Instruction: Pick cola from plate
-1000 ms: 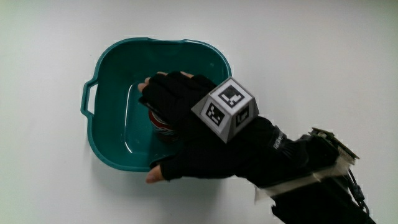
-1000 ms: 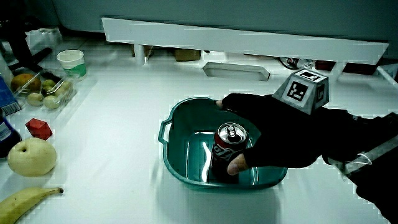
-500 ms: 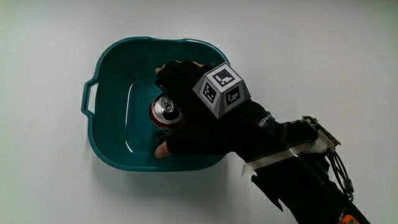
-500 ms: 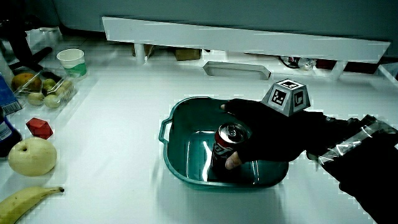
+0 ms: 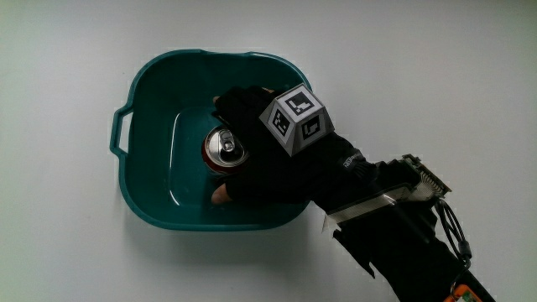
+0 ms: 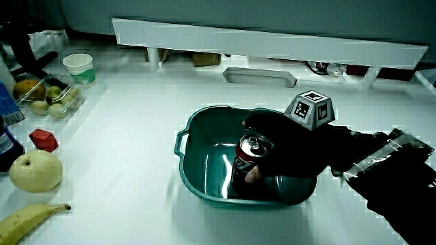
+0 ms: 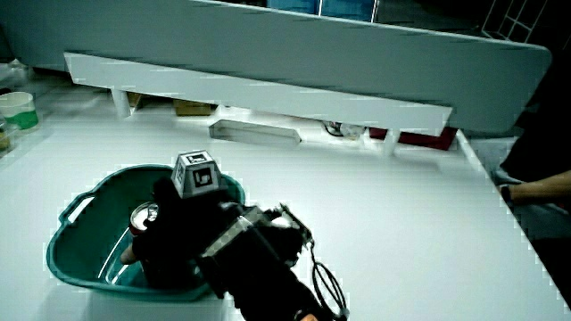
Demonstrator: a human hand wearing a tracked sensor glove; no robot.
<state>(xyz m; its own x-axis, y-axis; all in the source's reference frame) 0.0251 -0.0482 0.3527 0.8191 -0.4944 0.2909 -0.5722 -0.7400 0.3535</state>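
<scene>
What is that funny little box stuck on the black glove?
The hand wears a black glove with open fingertips. On its back sits a small grey cube with white faces printed in black square patterns. The forearm has a dark sleeve, a silvery strip across it, and thin black cables looping near the wrist.

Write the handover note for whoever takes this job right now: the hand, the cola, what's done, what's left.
Hand: inside the teal basin, fingers curled around the side of the cola can, thumb on the side nearer the person.
Cola can: upright in the basin, top showing; a side view shows it standing on the basin floor.
Done: reach and grasp.
Left: lift the can straight up clear of the basin rim and take it out.
Elsewhere on the table, away from the basin: an apple, a banana and a red block.
</scene>
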